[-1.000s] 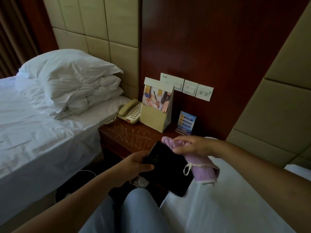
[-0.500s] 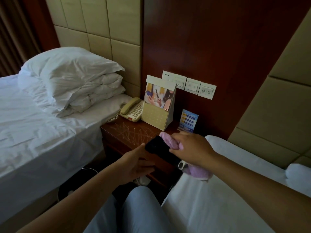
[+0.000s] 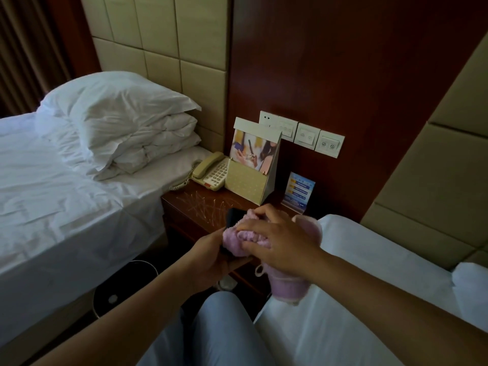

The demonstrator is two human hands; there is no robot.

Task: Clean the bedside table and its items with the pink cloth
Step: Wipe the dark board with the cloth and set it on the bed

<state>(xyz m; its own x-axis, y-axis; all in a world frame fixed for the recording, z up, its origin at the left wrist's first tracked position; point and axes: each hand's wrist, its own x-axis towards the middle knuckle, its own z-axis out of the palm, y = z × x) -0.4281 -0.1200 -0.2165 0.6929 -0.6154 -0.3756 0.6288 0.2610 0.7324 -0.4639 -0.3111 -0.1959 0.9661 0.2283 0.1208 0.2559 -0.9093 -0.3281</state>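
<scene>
My left hand [image 3: 208, 262] grips the near end of a flat black item [image 3: 233, 215], held over the front edge of the bedside table [image 3: 184, 204], and my right hand [image 3: 277, 241] has fingers curled into the bunched pink cloth [image 3: 237, 239], pressing it on the item's top face while the cloth's loose end hangs down by my wrist. To do this wipe well I'd keep the left grip firm, drag the cloth end to end with even pressure, flip for the underside, watch the hanging tail doesn't snag. Phone [image 3: 211, 171], card stand [image 3: 250, 178], small blue sign [image 3: 299, 191] and the scribbled tabletop look not yet wiped.
</scene>
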